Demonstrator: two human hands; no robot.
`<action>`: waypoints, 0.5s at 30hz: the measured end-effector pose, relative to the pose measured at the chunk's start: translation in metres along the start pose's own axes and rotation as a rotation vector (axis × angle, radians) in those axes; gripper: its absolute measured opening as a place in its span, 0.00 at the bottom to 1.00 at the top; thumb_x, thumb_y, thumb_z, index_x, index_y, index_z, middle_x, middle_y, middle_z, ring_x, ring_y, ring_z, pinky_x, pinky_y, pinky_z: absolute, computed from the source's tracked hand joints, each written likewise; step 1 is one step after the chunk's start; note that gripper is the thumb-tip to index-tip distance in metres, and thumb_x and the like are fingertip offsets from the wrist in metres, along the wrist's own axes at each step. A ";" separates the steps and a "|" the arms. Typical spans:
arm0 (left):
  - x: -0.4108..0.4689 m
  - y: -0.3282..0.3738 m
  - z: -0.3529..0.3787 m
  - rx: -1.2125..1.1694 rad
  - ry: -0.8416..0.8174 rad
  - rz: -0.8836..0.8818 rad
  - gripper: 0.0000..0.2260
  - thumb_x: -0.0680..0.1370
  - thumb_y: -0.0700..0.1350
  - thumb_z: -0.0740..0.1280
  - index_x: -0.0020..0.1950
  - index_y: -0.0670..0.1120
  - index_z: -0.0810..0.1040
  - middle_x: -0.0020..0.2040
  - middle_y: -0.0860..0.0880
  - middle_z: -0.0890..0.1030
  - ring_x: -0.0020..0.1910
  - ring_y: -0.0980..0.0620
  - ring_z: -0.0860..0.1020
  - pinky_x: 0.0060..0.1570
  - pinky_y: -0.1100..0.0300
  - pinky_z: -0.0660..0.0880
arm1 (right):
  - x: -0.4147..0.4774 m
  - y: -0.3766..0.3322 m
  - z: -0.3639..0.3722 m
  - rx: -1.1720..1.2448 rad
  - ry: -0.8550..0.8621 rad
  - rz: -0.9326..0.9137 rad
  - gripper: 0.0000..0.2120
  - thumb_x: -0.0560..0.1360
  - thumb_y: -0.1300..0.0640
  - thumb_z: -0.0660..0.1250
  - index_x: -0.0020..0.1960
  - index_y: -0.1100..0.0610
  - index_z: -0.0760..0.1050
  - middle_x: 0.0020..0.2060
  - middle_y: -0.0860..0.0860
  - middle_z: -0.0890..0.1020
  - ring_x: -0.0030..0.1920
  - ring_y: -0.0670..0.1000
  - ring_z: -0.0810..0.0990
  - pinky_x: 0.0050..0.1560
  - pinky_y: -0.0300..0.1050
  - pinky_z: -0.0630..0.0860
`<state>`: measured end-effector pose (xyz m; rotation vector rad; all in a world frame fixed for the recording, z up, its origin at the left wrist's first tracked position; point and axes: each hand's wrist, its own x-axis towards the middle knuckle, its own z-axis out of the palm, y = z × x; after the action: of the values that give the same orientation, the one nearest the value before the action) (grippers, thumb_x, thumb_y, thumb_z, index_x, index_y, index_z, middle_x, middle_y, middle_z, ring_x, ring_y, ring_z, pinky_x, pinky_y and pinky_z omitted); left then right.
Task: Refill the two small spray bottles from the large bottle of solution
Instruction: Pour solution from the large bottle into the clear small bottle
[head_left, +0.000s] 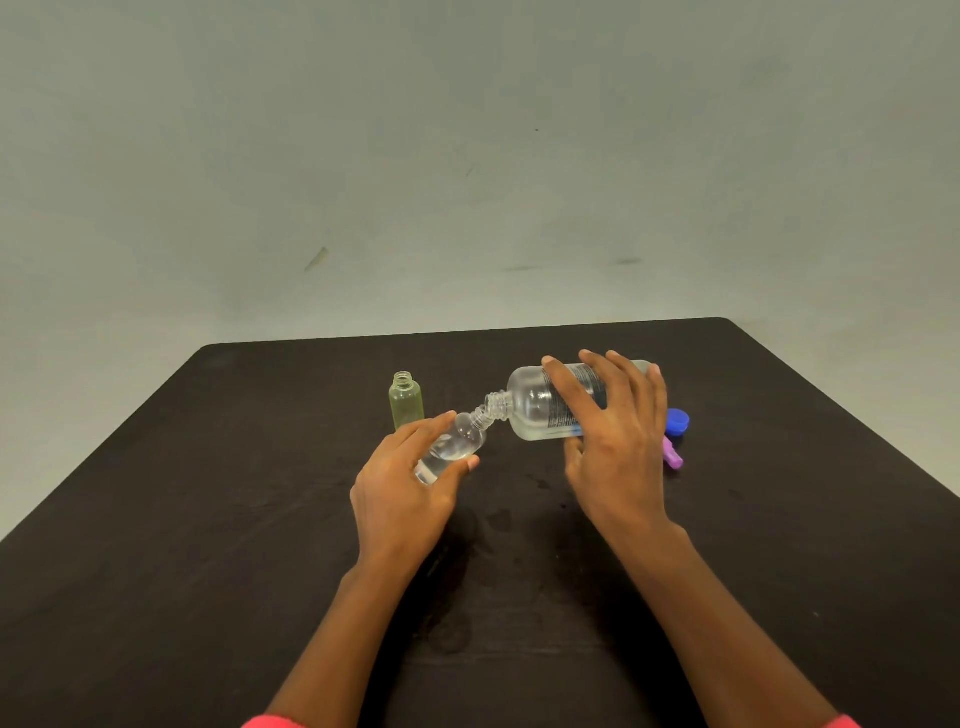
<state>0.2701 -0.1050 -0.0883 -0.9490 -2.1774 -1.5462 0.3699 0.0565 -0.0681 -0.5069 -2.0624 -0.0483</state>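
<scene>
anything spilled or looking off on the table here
Possibly. A few darker, wet-looking blotches mark the table between the left hand and right hand, below where the mouth of the large bottle meets the small clear bottle. They could be drips; the dark surface makes that uncertain. Nothing else stands out.

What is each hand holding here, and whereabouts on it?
The left hand grips the small clear bottle round its lower body, tilted. The right hand holds the large bottle round its labelled middle, tipped neck to neck.
</scene>
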 end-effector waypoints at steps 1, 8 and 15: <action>0.000 0.000 0.000 0.004 0.000 0.003 0.20 0.67 0.46 0.78 0.57 0.58 0.80 0.51 0.66 0.79 0.53 0.61 0.78 0.51 0.52 0.78 | 0.000 0.000 0.000 -0.001 -0.001 0.000 0.39 0.60 0.75 0.71 0.67 0.50 0.73 0.62 0.58 0.75 0.66 0.60 0.70 0.71 0.62 0.57; 0.000 0.000 0.000 -0.001 0.003 0.008 0.20 0.67 0.45 0.78 0.57 0.57 0.80 0.52 0.63 0.80 0.52 0.60 0.79 0.51 0.51 0.78 | 0.000 0.001 -0.001 -0.003 0.004 -0.004 0.40 0.60 0.74 0.72 0.68 0.50 0.72 0.62 0.58 0.75 0.66 0.60 0.70 0.72 0.62 0.57; 0.000 -0.001 0.000 0.000 0.006 0.010 0.21 0.67 0.46 0.78 0.57 0.57 0.80 0.52 0.63 0.80 0.53 0.60 0.79 0.51 0.52 0.78 | 0.000 0.001 0.000 0.001 0.007 -0.007 0.40 0.60 0.75 0.72 0.67 0.50 0.72 0.62 0.58 0.75 0.66 0.60 0.70 0.71 0.62 0.58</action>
<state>0.2696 -0.1049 -0.0886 -0.9521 -2.1657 -1.5424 0.3702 0.0577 -0.0684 -0.4988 -2.0572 -0.0529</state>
